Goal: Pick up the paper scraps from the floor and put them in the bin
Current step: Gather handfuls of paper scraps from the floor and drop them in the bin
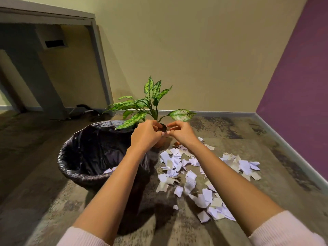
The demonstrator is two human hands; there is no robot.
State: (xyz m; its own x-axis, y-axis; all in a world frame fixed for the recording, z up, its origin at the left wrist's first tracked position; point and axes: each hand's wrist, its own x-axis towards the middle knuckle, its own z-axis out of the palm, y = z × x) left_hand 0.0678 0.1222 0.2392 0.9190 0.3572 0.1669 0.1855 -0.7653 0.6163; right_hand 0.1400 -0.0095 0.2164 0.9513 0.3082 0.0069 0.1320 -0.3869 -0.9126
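The left hand [145, 134] and right hand [179, 133] meet thumb to thumb in the air, each grip drawn in tight with the fingers curled. I cannot tell whether either pinches a sliver of paper, since nothing white shows between the fingers. They hang in front of the pot [160, 144] of a leafy plant [150, 103], near the far right rim of the bin [92, 178], and seem not to be squarely over its mouth. If something small is held, letting go here would probably drop it on the pot or the floor [53, 201] rather than in the black liner. A careless sweep of the wrists could also knock the plant, which stands just beside the bin. Nearly all the paper scraps [188, 176] lie spread over the floor to the right of the bin, running toward the floor's right edge. Only a few pieces [110, 169] show inside the bin. Such light pieces may flutter off or slip from a loose handful on the way across.
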